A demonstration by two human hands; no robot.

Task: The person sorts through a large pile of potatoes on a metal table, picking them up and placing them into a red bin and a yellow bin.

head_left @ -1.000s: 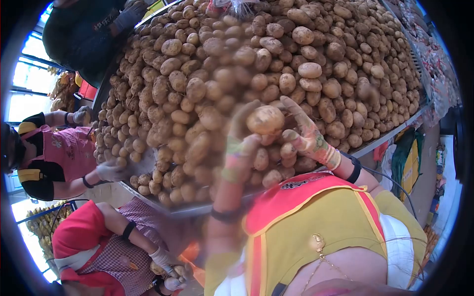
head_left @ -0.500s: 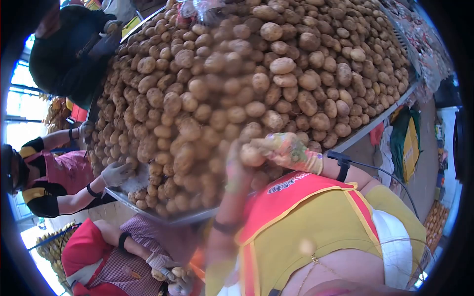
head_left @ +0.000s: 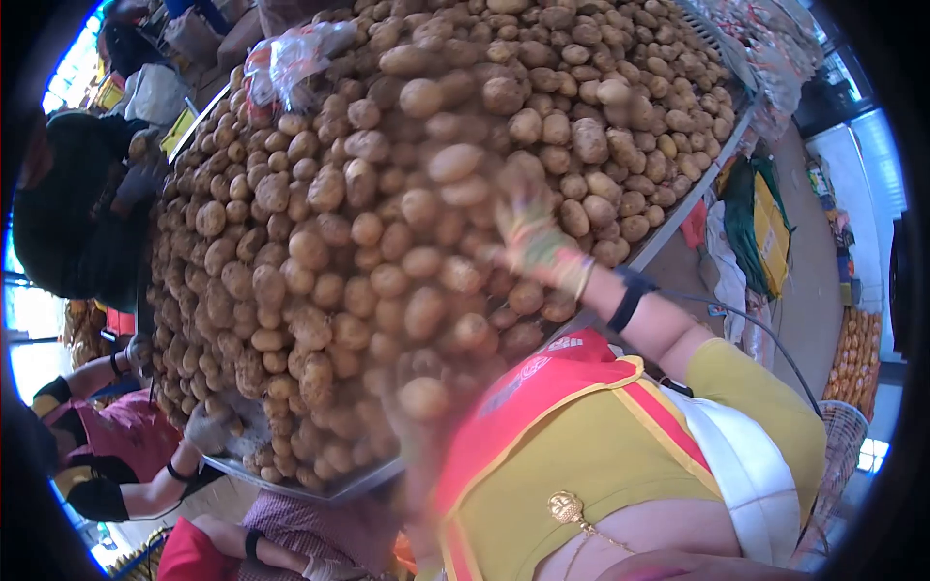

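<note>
Brown, dusty potatoes lie heaped in a great mound that fills a long metal-edged stall table. The right hand, in a floral-patterned fabric glove with a striped cuff, reaches into the near side of the heap and rests against the potatoes; motion blur hides whether its fingers are spread or closed round one. A black band circles the forearm just behind the glove. The left hand is a blurred shape low at the near edge of the mound, touching or just beside a round tan potato; I cannot tell its grip. Across the table, another person's grey-gloved hand lies at the heap's lower left corner. A crumpled clear plastic bag sits on the far top of the pile.
</note>
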